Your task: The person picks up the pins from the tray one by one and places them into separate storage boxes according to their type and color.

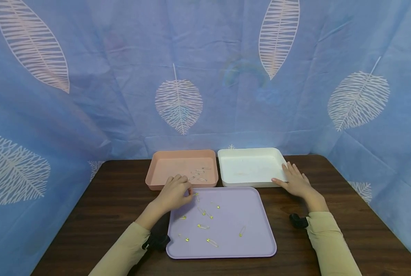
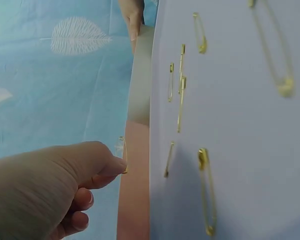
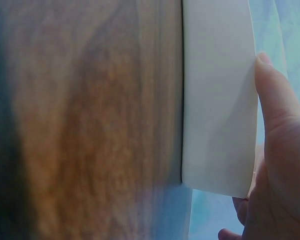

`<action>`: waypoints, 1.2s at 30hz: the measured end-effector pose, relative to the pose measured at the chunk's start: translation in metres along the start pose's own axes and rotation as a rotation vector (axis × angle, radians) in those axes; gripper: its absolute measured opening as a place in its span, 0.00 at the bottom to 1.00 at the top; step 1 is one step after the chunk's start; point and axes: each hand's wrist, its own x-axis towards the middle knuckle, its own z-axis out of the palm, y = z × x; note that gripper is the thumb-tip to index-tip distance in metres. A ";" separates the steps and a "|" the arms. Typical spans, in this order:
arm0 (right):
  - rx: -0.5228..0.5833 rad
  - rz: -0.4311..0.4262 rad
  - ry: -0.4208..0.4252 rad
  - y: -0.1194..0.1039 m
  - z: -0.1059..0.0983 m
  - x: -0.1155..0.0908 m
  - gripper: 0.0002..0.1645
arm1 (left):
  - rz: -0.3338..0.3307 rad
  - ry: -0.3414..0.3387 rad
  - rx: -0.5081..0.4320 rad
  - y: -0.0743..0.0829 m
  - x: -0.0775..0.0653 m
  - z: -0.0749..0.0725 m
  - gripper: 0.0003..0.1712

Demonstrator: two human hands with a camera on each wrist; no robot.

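Note:
My left hand [image 1: 175,193] is over the upper left corner of the lilac tray [image 1: 239,214]. Between its thumb and forefinger it pinches a gold safety pin [image 2: 125,152], which sticks out past the fingertips in the left wrist view. Several more gold safety pins [image 1: 203,226] lie scattered on the lilac tray. Behind it is a pink tray [image 1: 171,165], holding several silver-looking safety pins [image 1: 202,179] towards its right side. My right hand [image 1: 296,183] rests at the right end of a white tray [image 1: 248,166], thumb on the front rim [image 3: 256,90] and fingers spread along the side.
The trays stand on a dark wooden table [image 1: 115,207], pink and white side by side behind the lilac one. A blue curtain [image 1: 129,96] with white leaf prints hangs directly behind the table. Black wrist bands [image 1: 298,221] sit on both arms.

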 end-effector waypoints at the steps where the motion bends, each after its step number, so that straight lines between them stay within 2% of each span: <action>1: 0.000 0.001 0.000 0.000 0.000 0.000 0.59 | 0.003 0.002 0.003 0.001 0.002 0.000 0.08; 10: 0.010 0.000 0.003 0.000 0.000 0.002 0.60 | 0.054 0.050 0.002 0.008 0.028 -0.007 0.07; 19: 0.011 0.001 0.007 -0.001 0.000 0.001 0.61 | 0.067 0.071 -0.027 0.015 0.055 -0.011 0.07; 25: 0.002 0.008 0.007 0.000 -0.001 0.001 0.61 | 0.050 0.065 -0.078 0.025 0.075 -0.013 0.08; 30: 0.010 0.006 0.005 0.001 0.000 0.002 0.61 | 0.036 0.057 -0.076 0.031 0.091 -0.013 0.06; 36: 0.010 0.007 0.003 0.000 -0.001 0.003 0.61 | 0.023 0.062 -0.108 0.034 0.108 -0.005 0.06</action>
